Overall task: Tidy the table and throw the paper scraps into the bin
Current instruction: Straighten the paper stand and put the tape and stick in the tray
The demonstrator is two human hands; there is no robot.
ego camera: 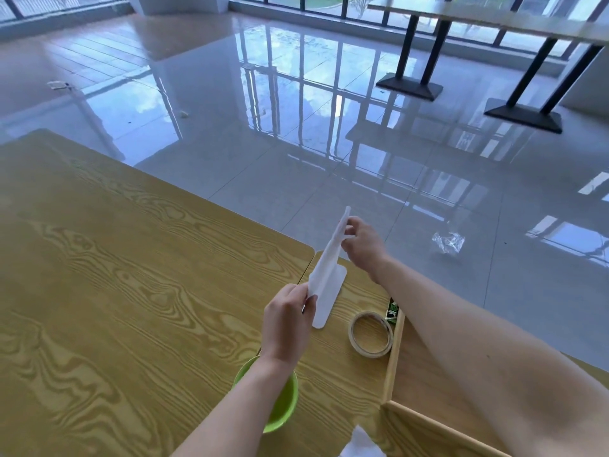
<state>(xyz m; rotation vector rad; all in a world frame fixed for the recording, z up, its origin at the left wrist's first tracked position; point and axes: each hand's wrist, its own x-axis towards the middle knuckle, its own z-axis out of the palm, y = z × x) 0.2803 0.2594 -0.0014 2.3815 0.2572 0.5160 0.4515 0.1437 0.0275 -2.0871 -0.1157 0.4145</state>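
A white sheet of paper (328, 278) is held folded above the right end of the wooden table (115, 258). My left hand (288, 324) pinches its near lower edge. My right hand (361, 244) pinches its far upper end, out over the table's edge. A small white paper scrap (361, 440) lies at the table's near edge, partly cut off by the frame. No bin is in view.
A roll of tape (370, 334) lies right of the paper, beside a wooden tray (393, 367) and a green packet (392, 311). A green bowl (280, 404) sits under my left forearm. Crumpled clear plastic (448, 242) lies on the glossy floor; black-legged tables (524, 110) stand far right.
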